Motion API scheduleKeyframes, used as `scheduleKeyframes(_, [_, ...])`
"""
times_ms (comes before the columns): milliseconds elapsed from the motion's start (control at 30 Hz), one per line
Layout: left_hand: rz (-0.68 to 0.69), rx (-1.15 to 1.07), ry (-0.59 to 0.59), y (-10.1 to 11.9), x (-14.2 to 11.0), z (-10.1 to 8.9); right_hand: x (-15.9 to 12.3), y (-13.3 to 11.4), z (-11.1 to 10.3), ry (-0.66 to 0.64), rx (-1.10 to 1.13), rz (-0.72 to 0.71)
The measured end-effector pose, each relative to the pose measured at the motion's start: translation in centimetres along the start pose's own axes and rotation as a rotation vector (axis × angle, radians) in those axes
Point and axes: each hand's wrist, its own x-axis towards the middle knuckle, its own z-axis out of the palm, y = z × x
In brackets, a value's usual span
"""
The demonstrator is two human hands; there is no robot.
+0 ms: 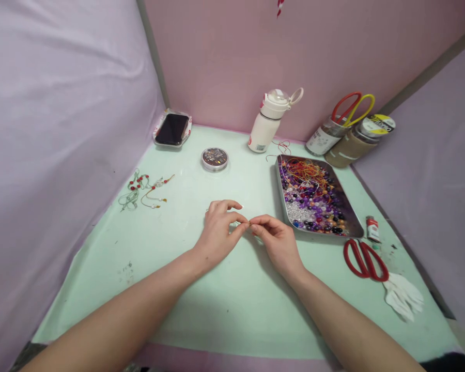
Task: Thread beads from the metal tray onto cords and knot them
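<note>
My left hand (220,227) and my right hand (277,242) meet over the middle of the table, their fingertips almost touching. Each pinches thumb against forefinger on a thin cord (250,224), of which only a tiny brownish bit shows between them; the rest is hidden by the fingers. To the right of my right hand stands a metal tray (344,206) full of purple, clear, black and orange beads (302,212), with tangled orange and red thread (308,173) on top. A beaded green cord bracelet (139,182) lies off to the left.
At the back are a phone (172,129) on a small tray, a round tin (215,158), a white bottle (265,124) and jars (323,137), one holding red and yellow scissors (351,108). On the right lie a lighter (372,229), red-handled scissors (366,261) and a white glove (403,297).
</note>
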Motion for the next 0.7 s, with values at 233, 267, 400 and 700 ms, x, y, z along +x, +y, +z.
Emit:
scheduleKeyframes(233, [-0.009,-0.013,-0.014,-0.1,0.0,0.0,0.0,0.0,0.0,0.006,0.042,0.009])
scheduleKeyframes(267, [-0.008,-0.014,-0.011,-0.1,0.0,0.0,0.0,0.1,0.0,0.005,0.049,0.01])
scheduleKeyframes(400, [-0.005,-0.022,0.009,-0.1,-0.1,0.1,0.2,0.5,-0.1,0.014,0.092,0.023])
scheduleKeyframes(700, [0.055,-0.181,-0.019,0.1,0.1,-0.3,-0.8,-1.6,-0.6,0.001,-0.222,-0.389])
